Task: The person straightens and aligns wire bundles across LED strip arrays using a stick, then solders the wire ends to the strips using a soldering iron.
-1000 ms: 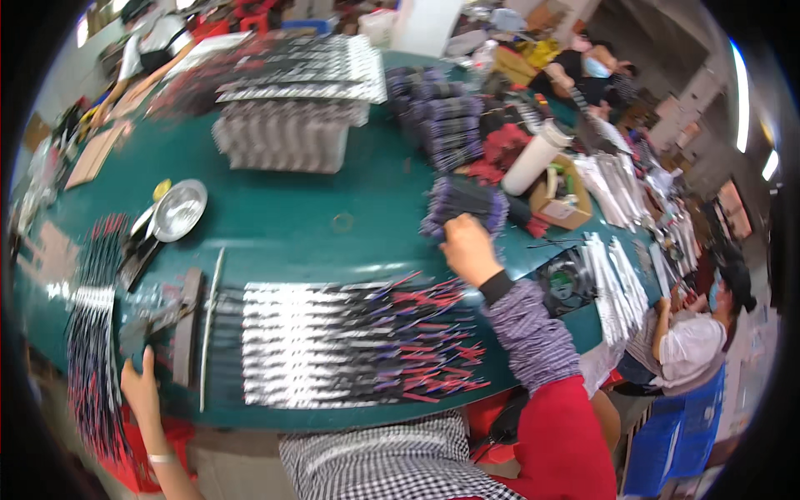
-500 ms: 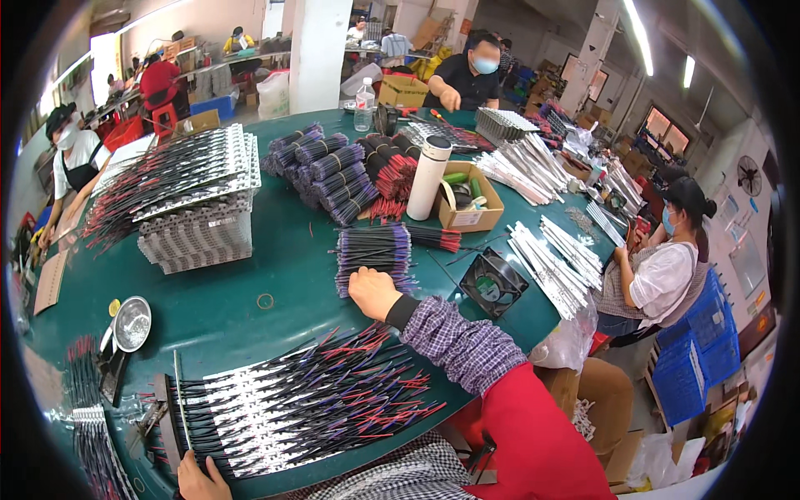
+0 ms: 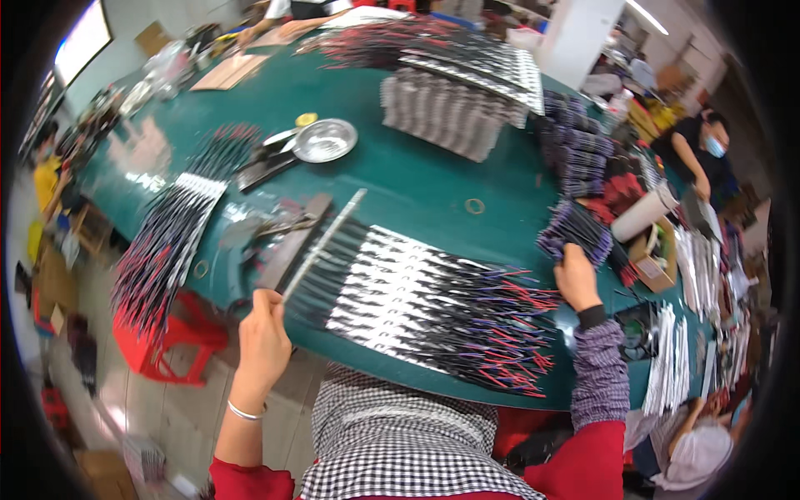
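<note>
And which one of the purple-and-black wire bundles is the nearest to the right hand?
The single bundle directly in front of the right hand; the other purple-and-black bundles are piled farther back on the table.

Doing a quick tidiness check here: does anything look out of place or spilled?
Mildly: at the left, wires from the white strips hang past the edge of the green table, over a red stool, where they might get snagged. I see no spill.
</note>
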The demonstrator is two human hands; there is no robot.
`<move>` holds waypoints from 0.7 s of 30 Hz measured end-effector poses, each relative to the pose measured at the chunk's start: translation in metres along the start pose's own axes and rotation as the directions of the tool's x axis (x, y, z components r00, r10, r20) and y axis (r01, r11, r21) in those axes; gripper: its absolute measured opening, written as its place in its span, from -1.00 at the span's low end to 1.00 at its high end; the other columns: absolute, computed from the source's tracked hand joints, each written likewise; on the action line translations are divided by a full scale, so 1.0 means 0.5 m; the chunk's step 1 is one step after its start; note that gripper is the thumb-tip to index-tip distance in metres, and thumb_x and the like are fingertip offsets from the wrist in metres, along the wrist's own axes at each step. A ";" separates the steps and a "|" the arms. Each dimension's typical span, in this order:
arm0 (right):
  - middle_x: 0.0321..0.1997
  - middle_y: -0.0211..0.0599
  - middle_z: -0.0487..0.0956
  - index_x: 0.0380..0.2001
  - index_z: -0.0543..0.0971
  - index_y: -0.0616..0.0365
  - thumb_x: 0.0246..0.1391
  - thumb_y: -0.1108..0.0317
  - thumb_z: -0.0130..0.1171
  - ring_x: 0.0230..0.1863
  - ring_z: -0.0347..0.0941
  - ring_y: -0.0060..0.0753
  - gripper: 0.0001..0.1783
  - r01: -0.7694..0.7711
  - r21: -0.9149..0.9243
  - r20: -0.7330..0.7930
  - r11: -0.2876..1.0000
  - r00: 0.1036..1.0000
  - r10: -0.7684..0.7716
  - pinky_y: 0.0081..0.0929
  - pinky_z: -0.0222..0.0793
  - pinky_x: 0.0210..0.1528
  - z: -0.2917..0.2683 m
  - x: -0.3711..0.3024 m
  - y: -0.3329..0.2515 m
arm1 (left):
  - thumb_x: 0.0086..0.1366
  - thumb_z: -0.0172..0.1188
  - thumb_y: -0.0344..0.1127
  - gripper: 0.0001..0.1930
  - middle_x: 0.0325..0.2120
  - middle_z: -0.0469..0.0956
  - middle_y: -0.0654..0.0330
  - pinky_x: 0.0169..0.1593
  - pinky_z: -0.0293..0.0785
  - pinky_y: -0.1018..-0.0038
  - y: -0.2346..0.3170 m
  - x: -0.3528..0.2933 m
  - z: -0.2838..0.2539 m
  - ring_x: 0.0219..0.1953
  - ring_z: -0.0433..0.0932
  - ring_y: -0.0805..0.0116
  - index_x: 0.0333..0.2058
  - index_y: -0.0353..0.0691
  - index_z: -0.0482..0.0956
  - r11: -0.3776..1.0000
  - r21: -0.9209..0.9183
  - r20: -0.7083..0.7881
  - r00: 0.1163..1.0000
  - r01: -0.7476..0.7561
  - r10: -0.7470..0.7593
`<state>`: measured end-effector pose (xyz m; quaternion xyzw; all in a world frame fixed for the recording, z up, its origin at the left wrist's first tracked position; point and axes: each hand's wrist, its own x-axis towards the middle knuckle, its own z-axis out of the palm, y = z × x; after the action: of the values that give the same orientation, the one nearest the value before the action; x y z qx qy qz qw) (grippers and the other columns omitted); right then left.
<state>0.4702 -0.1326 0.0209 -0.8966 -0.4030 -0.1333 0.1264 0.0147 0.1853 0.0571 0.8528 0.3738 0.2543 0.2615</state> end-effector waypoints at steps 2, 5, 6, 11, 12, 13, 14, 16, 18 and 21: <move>-0.26 0.18 0.56 -0.20 0.41 0.27 0.11 0.45 0.12 -0.16 0.51 0.29 -0.80 -0.085 0.012 0.032 0.996 0.996 0.084 0.10 0.40 -0.13 -0.007 0.011 0.000 | 0.40 0.03 -0.52 -0.89 -0.51 0.46 0.14 -0.38 0.33 0.38 0.004 -0.073 -0.031 -0.48 0.42 0.24 -0.13 -0.32 0.43 0.966 -0.227 0.056 0.992 0.123 -0.114; -0.42 0.08 0.56 -0.19 0.38 0.26 0.30 0.34 0.08 -0.32 0.55 0.17 -0.80 -0.167 0.147 -0.075 0.975 0.981 0.179 -0.05 0.41 -0.25 -0.011 0.030 -0.007 | 0.42 0.10 -0.42 -0.82 -0.55 0.41 0.29 -0.42 0.25 0.57 0.003 -0.198 -0.068 -0.50 0.30 0.60 -0.07 -0.34 0.54 0.886 -0.350 0.164 0.951 0.305 -0.262; -0.47 0.01 0.54 -0.20 0.38 0.26 0.33 0.29 0.08 -0.38 0.53 0.04 -0.77 -0.204 0.271 -0.079 0.941 0.969 0.233 -0.13 0.39 -0.28 -0.017 0.038 -0.013 | 0.42 0.11 -0.42 -0.82 -0.60 0.38 0.32 -0.44 0.24 0.57 0.005 -0.238 -0.084 -0.52 0.28 0.61 -0.10 -0.33 0.61 0.888 -0.305 0.200 0.935 0.343 -0.292; -0.54 -0.49 0.45 -0.36 0.44 0.18 0.40 0.15 0.08 -0.54 0.23 -0.61 -0.67 -0.162 0.703 -0.197 0.692 0.891 0.409 -0.52 0.15 -0.40 -0.029 0.070 0.000 | 0.40 0.12 -0.43 -0.78 -0.64 0.38 0.30 -0.44 0.29 0.56 0.005 -0.369 -0.118 -0.55 0.31 0.60 -0.05 -0.25 0.66 0.764 -0.271 0.309 0.804 0.586 -0.507; -0.51 -0.51 0.47 -0.37 0.45 0.16 0.40 0.13 0.08 -0.52 0.21 -0.63 -0.66 -0.183 0.816 -0.132 0.549 0.865 0.485 -0.53 0.09 -0.42 -0.027 0.076 -0.003 | 0.41 0.11 -0.44 -0.77 -0.64 0.39 0.30 -0.44 0.30 0.56 0.013 -0.376 -0.118 -0.55 0.33 0.59 -0.03 -0.24 0.66 0.749 -0.273 0.323 0.791 0.604 -0.520; -0.49 -0.46 0.51 -0.32 0.45 0.16 0.42 0.16 0.05 -0.47 0.31 -0.65 -0.70 -0.225 0.874 -0.048 0.431 0.841 0.538 -0.57 0.18 -0.37 -0.036 0.080 -0.018 | 0.41 0.11 -0.45 -0.75 -0.64 0.40 0.29 -0.44 0.32 0.55 0.021 -0.378 -0.119 -0.56 0.34 0.58 -0.01 -0.22 0.67 0.736 -0.276 0.337 0.780 0.617 -0.528; -0.47 -0.43 0.53 -0.29 0.44 0.16 0.43 0.18 0.04 -0.45 0.37 -0.63 -0.72 -0.164 0.881 -0.104 0.443 0.847 0.520 -0.58 0.26 -0.33 -0.022 0.087 -0.030 | 0.41 0.11 -0.45 -0.75 -0.64 0.40 0.29 -0.44 0.32 0.55 0.020 -0.383 -0.118 -0.56 0.34 0.58 -0.01 -0.22 0.67 0.734 -0.277 0.335 0.778 0.621 -0.532; -0.45 -0.40 0.55 -0.25 0.44 0.17 0.43 0.19 0.02 -0.42 0.43 -0.61 -0.74 -0.098 0.887 -0.159 0.450 0.852 0.499 -0.58 0.33 -0.29 -0.007 0.093 -0.071 | 0.41 0.10 -0.46 -0.72 -0.64 0.42 0.29 -0.43 0.35 0.54 0.016 -0.391 -0.113 -0.56 0.37 0.56 0.04 -0.19 0.66 0.751 -0.263 0.351 0.785 0.605 -0.510; -0.40 -0.36 0.58 -0.21 0.42 0.18 0.43 0.24 0.03 -0.41 0.50 -0.53 -0.78 -0.171 0.970 0.039 0.170 0.808 0.588 -0.55 0.45 -0.23 -0.005 0.094 -0.126 | 0.44 0.08 -0.44 -0.72 -0.65 0.41 0.33 -0.48 0.30 0.57 0.006 -0.397 -0.100 -0.59 0.34 0.60 0.04 -0.21 0.65 0.786 -0.267 0.320 0.821 0.558 -0.473; -0.40 -0.37 0.56 -0.23 0.41 0.17 0.42 0.27 0.05 -0.42 0.50 -0.49 -0.81 -0.122 0.966 -0.009 0.226 0.865 0.501 -0.50 0.48 -0.26 0.031 0.080 -0.060 | 0.45 0.06 -0.42 -0.72 -0.64 0.43 0.32 -0.47 0.31 0.59 0.012 -0.376 -0.091 -0.58 0.35 0.61 0.05 -0.23 0.64 0.760 -0.302 0.356 0.808 0.575 -0.470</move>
<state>0.4754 -0.0806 0.0234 -0.6730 -0.1845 0.0157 0.7161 -0.1221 0.0484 0.0496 0.6675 0.5015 0.1269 0.5356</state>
